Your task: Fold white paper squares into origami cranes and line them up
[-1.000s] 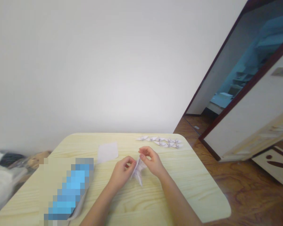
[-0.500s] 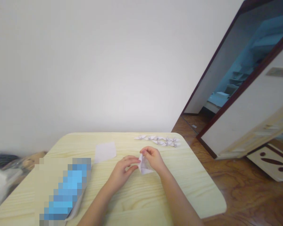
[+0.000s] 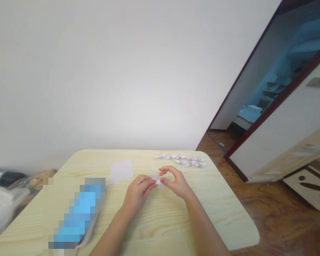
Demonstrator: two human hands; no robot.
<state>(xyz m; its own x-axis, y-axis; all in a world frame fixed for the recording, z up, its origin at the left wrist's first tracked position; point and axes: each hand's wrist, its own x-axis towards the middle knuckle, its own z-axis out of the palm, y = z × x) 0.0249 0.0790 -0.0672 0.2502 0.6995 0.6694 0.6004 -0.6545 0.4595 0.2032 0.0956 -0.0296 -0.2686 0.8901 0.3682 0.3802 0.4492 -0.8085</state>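
Folded origami paper (image 3: 156, 179) sits between the two hands, above the pale wood-grain table (image 3: 160, 227), partly hidden by fingers. Left hand (image 3: 138, 192): fingers closed together, tips pressed against the paper's near side, apparently holding it. Right hand (image 3: 176, 183): curled, partly open, thumb and forefinger arched in a loose ring, thumb tip at the paper; cannot tell whether it grips. Beyond the hands, a double row of white origami cranes (image 3: 180, 160) stands near the far table edge. Blank paper sheet (image 3: 121, 171) lies flat left of them. Pixelated blue object (image 3: 77, 213) lies on the table's left side, too blurred to name.
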